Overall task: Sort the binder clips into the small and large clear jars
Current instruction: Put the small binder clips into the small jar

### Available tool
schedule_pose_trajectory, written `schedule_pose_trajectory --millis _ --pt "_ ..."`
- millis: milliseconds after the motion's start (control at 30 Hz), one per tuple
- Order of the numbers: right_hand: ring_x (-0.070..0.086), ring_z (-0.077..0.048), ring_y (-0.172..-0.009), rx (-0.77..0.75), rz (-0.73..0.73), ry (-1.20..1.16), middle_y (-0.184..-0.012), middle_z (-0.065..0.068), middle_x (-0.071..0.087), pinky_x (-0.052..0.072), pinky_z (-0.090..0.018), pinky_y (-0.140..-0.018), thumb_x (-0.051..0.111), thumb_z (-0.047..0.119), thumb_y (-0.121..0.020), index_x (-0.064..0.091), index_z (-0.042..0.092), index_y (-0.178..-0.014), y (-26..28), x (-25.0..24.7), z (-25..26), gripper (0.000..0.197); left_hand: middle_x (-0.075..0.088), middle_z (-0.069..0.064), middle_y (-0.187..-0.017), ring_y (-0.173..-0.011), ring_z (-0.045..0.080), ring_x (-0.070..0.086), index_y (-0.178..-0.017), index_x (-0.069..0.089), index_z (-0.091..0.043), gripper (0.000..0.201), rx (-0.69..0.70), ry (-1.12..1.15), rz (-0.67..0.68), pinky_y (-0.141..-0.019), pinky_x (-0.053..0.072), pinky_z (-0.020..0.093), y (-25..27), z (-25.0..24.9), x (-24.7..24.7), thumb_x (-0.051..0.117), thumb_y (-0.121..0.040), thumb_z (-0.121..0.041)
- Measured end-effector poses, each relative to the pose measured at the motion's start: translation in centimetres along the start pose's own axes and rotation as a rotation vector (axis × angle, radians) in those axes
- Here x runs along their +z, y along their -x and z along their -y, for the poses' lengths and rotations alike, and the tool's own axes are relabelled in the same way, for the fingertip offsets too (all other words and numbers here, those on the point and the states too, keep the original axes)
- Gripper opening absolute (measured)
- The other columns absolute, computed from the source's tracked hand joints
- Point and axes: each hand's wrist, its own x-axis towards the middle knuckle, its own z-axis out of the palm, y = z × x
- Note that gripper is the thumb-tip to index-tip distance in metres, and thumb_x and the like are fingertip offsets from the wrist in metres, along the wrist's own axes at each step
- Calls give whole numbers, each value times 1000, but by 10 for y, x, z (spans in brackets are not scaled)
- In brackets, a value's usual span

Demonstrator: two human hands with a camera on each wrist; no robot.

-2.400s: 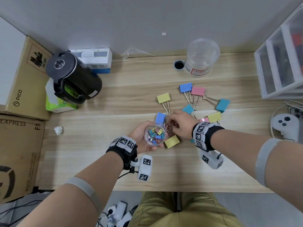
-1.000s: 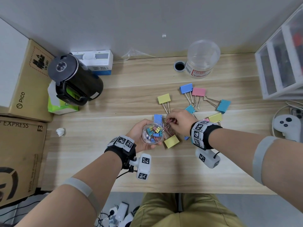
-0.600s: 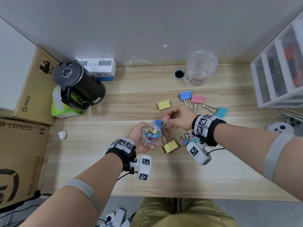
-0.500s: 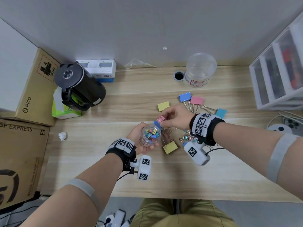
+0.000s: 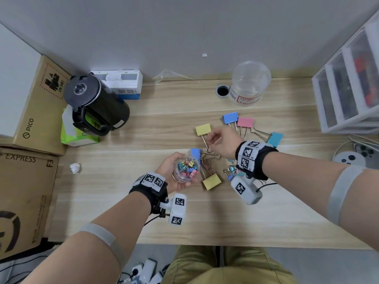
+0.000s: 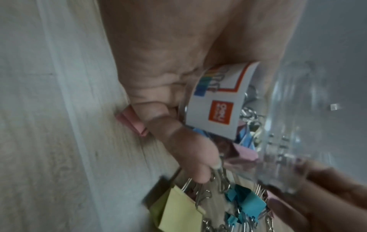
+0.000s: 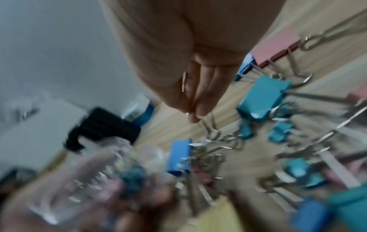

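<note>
My left hand point(image 5: 167, 171) grips the small clear jar point(image 5: 185, 171), which is tilted and holds several small coloured clips; its label point(image 6: 218, 106) shows in the left wrist view. My right hand point(image 5: 211, 140) hovers just past the jar, by the wire handles of a large yellow clip point(image 5: 203, 129). Its fingertips point(image 7: 193, 116) are pinched together, and a sliver of metal shows between thumb and fingers, seemingly a small clip. Large blue point(image 5: 230, 117), pink point(image 5: 245, 121), teal point(image 5: 275, 139) and yellow point(image 5: 212, 181) clips lie around. The large jar point(image 5: 249, 83) stands at the back.
Loose small clips point(image 5: 230, 171) lie under my right wrist. A black kettle point(image 5: 96, 105) and cardboard boxes point(image 5: 41, 99) stand at the left. Clear drawers point(image 5: 348, 83) and a white controller point(image 5: 349, 159) are at the right. A cable hole point(image 5: 222, 91) is beside the large jar.
My right hand carried a small pink clip from the pile to the jar mouth. The pink clip no longer shows at its fingertips, and the hand has drawn back toward the yellow clip.
</note>
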Motion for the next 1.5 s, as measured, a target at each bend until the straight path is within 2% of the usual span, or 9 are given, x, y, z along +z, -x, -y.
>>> schedule_pose_trajectory --millis 100,200,333,467,667,900,1133,1267,1500 --pt "64 -17 -93 12 115 424 -97 8 66 54 -30 -81 59 6 -78 66 26 -96 2 0 -13 28 68 17 -108 -72 29 71 -105 73 -6 42 -5 -28 26 -46 51 26 1 2 -4 51 -91 -39" --pt "61 -20 -97 2 191 625 -107 5 64 54 -35 -83 64 12 -76 62 24 -111 2 10 -19 38 64 18 -118 -74 30 72 -114 69 -7 45 -16 -34 27 -47 51 26 -1 4 -9 51 -91 -40" --pt "63 -22 -93 -65 187 770 -102 3 66 50 -32 -70 63 13 -78 58 23 -110 0 23 -20 35 65 17 -117 -73 30 72 -123 67 -7 50 -24 -59 27 -48 52 26 -1 5 -13 50 -91 -41" --pt "60 -24 -89 -104 193 875 -100 1 64 40 -31 -63 60 10 -80 56 21 -106 2 26 -14 28 66 18 -117 -73 30 72 -117 70 -6 47 -25 -66 18 -48 52 25 -2 3 -14 50 -92 -41" --pt "60 -24 -95 -105 269 756 -106 0 64 54 -35 -78 59 15 -78 64 23 -104 -4 15 -11 27 67 17 -115 -75 30 71 -111 71 -7 46 -28 -66 33 -48 52 25 -1 -3 -15 51 -91 -42" --pt "61 -24 -85 -116 144 627 -91 -1 64 54 -35 -76 59 14 -79 66 24 -91 -20 1 -1 17 65 18 -120 -77 31 70 -106 72 -8 45 -25 -76 44 -50 48 26 -4 -7 -18 51 -90 -45" --pt "61 -27 -92 -87 108 682 -101 -5 64 56 -41 -81 54 4 -83 70 16 -104 -37 9 -7 29 66 18 -115 -74 31 70 -93 78 -8 46 -18 -33 74 -48 49 27 -4 -3 -25 50 -93 -45" --pt "56 -29 -97 -153 74 647 -112 -3 55 53 -42 -80 59 7 -82 64 17 -112 -31 11 -15 32 67 17 -113 -72 30 70 -88 80 -10 46 -19 -30 82 -47 50 27 -3 -2 -27 50 -93 -44" --pt "54 -17 -105 -310 367 621 -115 3 56 45 -31 -82 67 16 -80 62 21 -121 -2 6 -9 42 67 17 -110 -74 31 67 -92 77 -8 45 -14 -67 100 -47 46 26 -3 -6 -19 51 -90 -44"
